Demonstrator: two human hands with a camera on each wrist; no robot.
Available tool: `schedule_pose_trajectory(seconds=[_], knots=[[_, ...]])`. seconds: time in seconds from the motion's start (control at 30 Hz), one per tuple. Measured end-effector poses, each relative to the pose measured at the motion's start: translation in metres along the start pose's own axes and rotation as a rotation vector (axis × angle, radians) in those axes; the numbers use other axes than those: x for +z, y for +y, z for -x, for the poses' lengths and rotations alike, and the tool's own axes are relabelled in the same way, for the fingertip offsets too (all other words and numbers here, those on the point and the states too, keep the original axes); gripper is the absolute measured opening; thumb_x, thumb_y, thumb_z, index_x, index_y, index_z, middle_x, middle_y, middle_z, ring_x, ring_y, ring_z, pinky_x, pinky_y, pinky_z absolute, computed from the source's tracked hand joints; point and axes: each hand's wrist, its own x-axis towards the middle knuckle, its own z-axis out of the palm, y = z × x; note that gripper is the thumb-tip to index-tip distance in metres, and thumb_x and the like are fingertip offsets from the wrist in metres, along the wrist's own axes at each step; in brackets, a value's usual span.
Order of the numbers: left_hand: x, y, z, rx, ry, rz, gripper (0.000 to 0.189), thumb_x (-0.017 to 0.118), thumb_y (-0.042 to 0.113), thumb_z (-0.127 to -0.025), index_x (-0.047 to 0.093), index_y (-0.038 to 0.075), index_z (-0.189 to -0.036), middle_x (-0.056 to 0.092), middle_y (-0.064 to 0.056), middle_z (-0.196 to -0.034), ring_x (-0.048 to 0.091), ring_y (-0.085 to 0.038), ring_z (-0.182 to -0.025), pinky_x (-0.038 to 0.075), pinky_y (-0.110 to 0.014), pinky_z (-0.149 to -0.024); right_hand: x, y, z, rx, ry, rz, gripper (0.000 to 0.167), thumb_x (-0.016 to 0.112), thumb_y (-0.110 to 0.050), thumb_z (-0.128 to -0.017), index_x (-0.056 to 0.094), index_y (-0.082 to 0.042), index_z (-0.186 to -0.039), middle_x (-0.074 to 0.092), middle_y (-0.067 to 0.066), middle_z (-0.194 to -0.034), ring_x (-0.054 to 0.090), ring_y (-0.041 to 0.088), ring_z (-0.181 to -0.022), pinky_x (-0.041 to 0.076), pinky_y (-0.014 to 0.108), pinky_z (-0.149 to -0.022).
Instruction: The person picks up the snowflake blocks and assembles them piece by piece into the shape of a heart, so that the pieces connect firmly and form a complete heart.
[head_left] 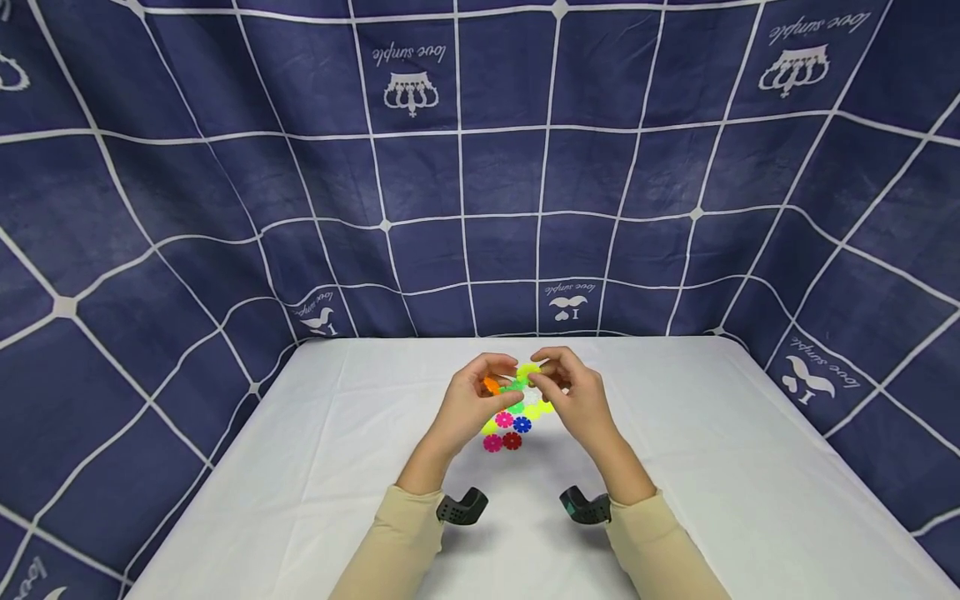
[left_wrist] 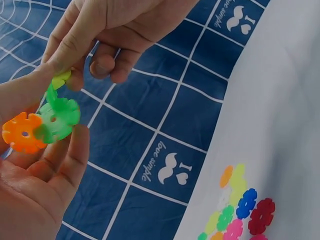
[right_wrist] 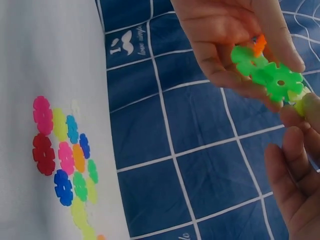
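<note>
Both hands are raised over the white table and meet at a small chain of joined plastic snowflake discs. My left hand holds the chain's green discs, its thumb on one side and fingers on the other. An orange disc is slotted into the green part, near the left palm. At the other end, a yellow disc is pinched between thumb and finger of my right hand. Fingertips cover much of this yellow disc in both wrist views. It meets the edge of a green disc.
Below the hands, loose discs lie grouped on the white table, among them a red disc, a blue disc and a pink disc. A blue checked cloth hangs around the back and sides. Dark straps sit on both wrists.
</note>
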Motion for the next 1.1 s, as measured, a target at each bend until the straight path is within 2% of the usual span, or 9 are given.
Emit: schedule_pose_trajectory(seconds=[0.27, 0.43, 0.57, 0.73, 0.9, 1.0, 1.1], knots=[[-0.003, -0.003, 0.000, 0.016, -0.065, -0.053, 0.049, 0.077, 0.015, -0.088, 0.063, 0.032, -0.132, 0.068, -0.004, -0.119, 0.067, -0.022, -0.102, 0.058, -0.030, -0.081, 0.001, 0.003, -0.001, 0.028, -0.014, -0.049, 0.025, 0.073, -0.008, -0.089, 0.059, -0.008, -0.109, 0.072, 0.004, -0.080, 0.060, 0.015, -0.060, 0.054, 0.020, -0.059], [-0.007, -0.004, -0.001, 0.002, -0.058, -0.051, 0.049, 0.075, 0.016, -0.090, 0.062, 0.031, -0.134, 0.066, -0.006, -0.121, 0.068, -0.023, -0.101, 0.060, -0.036, -0.081, 0.001, 0.007, -0.002, 0.045, -0.012, -0.068, 0.019, 0.067, -0.013, -0.096, 0.060, -0.009, -0.113, 0.074, 0.005, -0.083, 0.061, 0.017, -0.062, 0.053, 0.020, -0.061], [-0.012, -0.004, -0.002, -0.018, -0.033, -0.033, 0.047, 0.074, 0.016, -0.090, 0.063, 0.029, -0.134, 0.065, -0.008, -0.121, 0.069, -0.024, -0.097, 0.060, -0.035, -0.081, 0.000, 0.017, -0.005, 0.118, 0.001, -0.068, 0.016, 0.064, -0.014, -0.098, 0.062, -0.009, -0.113, 0.073, 0.006, -0.087, 0.063, 0.024, -0.068, 0.052, 0.019, -0.063], [-0.021, -0.005, -0.002, -0.027, 0.004, -0.019, 0.046, 0.074, 0.016, -0.091, 0.063, 0.030, -0.133, 0.064, -0.007, -0.121, 0.069, -0.022, -0.096, 0.060, -0.032, -0.082, 0.006, 0.043, -0.008, 0.270, -0.012, 0.031, 0.015, 0.065, -0.015, -0.097, 0.066, -0.010, -0.111, 0.072, 0.007, -0.100, 0.064, 0.022, -0.086, 0.053, 0.021, -0.076], [-0.026, -0.002, -0.001, -0.044, 0.023, 0.004, 0.046, 0.073, 0.015, -0.091, 0.064, 0.033, -0.132, 0.065, -0.007, -0.120, 0.069, -0.020, -0.095, 0.060, -0.030, -0.083, 0.018, 0.072, -0.006, 0.405, -0.120, 0.176, 0.025, 0.069, -0.021, -0.094, 0.067, -0.012, -0.117, 0.068, 0.010, -0.117, 0.062, 0.025, -0.101, 0.053, 0.040, -0.090], [-0.026, 0.000, -0.001, -0.040, 0.008, 0.012, 0.046, 0.073, 0.015, -0.091, 0.063, 0.031, -0.133, 0.066, -0.008, -0.120, 0.069, -0.020, -0.096, 0.059, -0.027, -0.083, 0.025, 0.089, -0.003, 0.428, -0.179, 0.267, 0.032, 0.072, -0.024, -0.091, 0.069, -0.013, -0.121, 0.064, 0.013, -0.126, 0.058, 0.032, -0.112, 0.049, 0.049, -0.096], [-0.026, 0.000, -0.001, -0.036, 0.017, 0.019, 0.047, 0.073, 0.013, -0.091, 0.063, 0.029, -0.133, 0.068, -0.009, -0.118, 0.069, -0.019, -0.094, 0.059, -0.025, -0.081, 0.031, 0.103, -0.002, 0.416, -0.226, 0.303, 0.033, 0.074, -0.025, -0.089, 0.070, -0.014, -0.121, 0.063, 0.014, -0.131, 0.055, 0.036, -0.118, 0.046, 0.052, -0.100]])
